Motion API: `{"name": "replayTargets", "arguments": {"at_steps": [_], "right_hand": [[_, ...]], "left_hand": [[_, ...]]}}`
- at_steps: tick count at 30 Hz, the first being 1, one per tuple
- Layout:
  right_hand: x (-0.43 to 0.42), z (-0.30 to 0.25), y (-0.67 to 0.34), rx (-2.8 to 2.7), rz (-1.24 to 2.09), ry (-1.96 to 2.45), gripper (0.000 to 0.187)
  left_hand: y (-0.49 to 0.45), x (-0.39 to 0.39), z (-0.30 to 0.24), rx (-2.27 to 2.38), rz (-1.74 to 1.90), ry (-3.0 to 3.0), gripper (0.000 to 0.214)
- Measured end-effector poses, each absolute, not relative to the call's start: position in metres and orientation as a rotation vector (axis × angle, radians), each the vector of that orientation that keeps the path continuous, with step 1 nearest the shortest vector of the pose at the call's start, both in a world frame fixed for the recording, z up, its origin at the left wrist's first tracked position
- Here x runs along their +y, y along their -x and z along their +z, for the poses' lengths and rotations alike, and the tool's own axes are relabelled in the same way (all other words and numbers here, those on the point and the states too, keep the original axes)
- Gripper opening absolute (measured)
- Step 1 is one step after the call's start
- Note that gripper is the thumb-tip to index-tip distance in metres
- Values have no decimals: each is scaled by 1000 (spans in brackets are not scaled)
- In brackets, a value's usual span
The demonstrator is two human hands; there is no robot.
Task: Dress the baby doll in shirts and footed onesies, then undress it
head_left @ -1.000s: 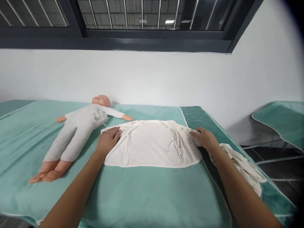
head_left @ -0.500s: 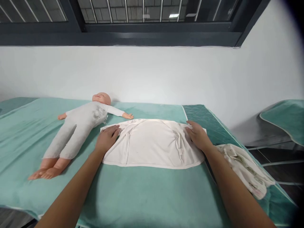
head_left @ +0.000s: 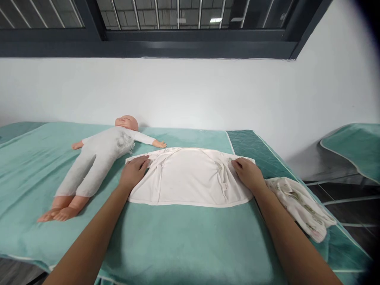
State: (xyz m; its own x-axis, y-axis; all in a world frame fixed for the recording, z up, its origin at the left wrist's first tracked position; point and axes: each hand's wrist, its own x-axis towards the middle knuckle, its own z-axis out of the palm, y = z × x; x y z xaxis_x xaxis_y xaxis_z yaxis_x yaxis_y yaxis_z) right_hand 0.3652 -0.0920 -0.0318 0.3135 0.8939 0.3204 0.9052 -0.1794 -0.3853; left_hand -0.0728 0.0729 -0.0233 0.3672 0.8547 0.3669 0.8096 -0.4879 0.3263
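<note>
A white baby garment is spread out on the green bed cover, wide and low, with folds near both ends and a small label on its right part. My left hand rests on its left end, the fingers curled closed on the fabric. At the right end my right hand is closed in the same way, with the fingertips tucked down on the cloth. What lies under both palms is hidden. To the left, a baby doll in a white suit lies on its back, one arm reaching close to the garment's upper left edge.
A crumpled white cloth with a green pattern lies beside my right forearm. The green bed cover stretches under everything. Behind it stands a white wall below a dark window frame. Another green surface sits at the far right.
My right hand has drawn down slightly from the garment's top edge, and its fingers have curled in. My left hand stays in place. The view has shifted slightly.
</note>
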Motion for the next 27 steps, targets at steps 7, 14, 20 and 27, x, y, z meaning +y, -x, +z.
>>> {"name": "replayTargets", "arguments": {"at_steps": [7, 14, 20, 27], "right_hand": [[-91, -33, -365, -1556, -8, 2167, 39], [-91, -36, -362, -1534, -39, 2064, 28], [-91, -24, -350, -1434, -174, 1946, 25], [-76, 9, -255, -1649, 210, 1593, 21]], "left_hand": [[72, 72, -22, 1536, 752, -2510, 47], [72, 71, -22, 1556, 759, -2505, 48], [69, 62, -19, 1525, 798, -2602, 39], [64, 42, -6, 1380, 862, -2661, 31]]}}
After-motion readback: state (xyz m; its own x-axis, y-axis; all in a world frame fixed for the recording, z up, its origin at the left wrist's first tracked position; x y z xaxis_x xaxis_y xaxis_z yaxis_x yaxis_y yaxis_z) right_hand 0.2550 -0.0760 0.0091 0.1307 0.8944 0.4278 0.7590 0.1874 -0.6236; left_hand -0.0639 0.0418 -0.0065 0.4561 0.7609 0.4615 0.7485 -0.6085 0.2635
